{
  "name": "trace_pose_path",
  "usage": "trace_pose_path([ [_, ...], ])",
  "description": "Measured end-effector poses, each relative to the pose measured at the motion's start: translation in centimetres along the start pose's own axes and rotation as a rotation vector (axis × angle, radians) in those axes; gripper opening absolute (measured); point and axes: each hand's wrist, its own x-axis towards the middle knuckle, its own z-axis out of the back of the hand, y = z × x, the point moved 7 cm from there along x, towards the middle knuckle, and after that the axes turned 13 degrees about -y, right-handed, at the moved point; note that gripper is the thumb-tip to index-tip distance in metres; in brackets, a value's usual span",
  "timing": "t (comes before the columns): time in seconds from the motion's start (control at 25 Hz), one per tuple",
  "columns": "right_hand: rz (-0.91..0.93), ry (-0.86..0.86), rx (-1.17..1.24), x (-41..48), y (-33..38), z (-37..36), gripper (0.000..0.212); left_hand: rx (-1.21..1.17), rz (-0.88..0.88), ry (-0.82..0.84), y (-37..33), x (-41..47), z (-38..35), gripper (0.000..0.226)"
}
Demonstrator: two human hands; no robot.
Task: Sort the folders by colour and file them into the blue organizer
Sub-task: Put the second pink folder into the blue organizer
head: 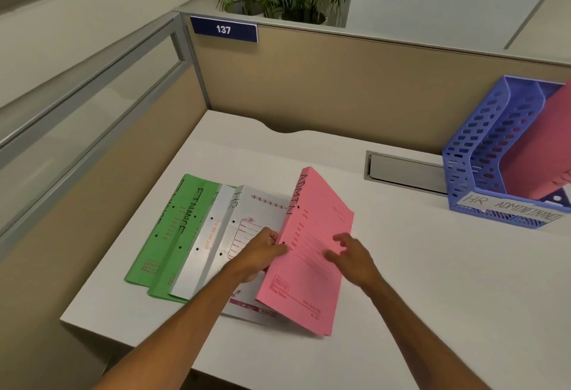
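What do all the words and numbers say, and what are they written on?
"137": blue sign on the partition.
"ADMIN": pink folder held by the left hand.
"FINANCE": green folders.
"HR": white folders.
"HR", "ADMIN", "FINANCE": labels on the blue organizer.
"DELUXE": stamp on the folders.
Small print: too blurred.

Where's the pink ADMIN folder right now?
Head view, centre of the desk: the pink ADMIN folder is tilted up off the white HR folders, its spine edge in the left hand, right hand over its cover.
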Motion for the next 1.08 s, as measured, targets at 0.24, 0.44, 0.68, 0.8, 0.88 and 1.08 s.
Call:
trace_pose_path([
  [0.24,0.068,-0.136,0.319,0.8,7.0,8.9,0.038,0.175,-0.262,-0.06,-8.8,-2.4,-5.1,0.037],
  [0.44,0.034,-0.184,0.494,0.8,6.7,15.4,0.05,0.319,-0.543,-0.284,-14.4,-4.7,-11.5,0.035],
  [0.68,0.068,-0.458,0.44,0.3,2.8,26.4,0.053,0.118,-0.706,-0.408,-18.0,-7.7,-22.9,0.049],
  [0.8,0.121,-0.624,0.304,-0.1,0.2,32.7,0.049,-0.046,-0.692,-0.376,-20.0,-9.2,-29.3,0.056],
  [0.88,0.159,-0.735,0.227,-0.3,-1.5,36.6,0.045,-0.118,-0.79,-0.359,-21.9,-10.4,-33.4,0.056],
  [1.08,0.268,-0.865,0.246,-0.7,-4.9,43.4,0.039,-0.355,-0.857,-0.105,-26.1,-11.8,-41.1,0.05],
])
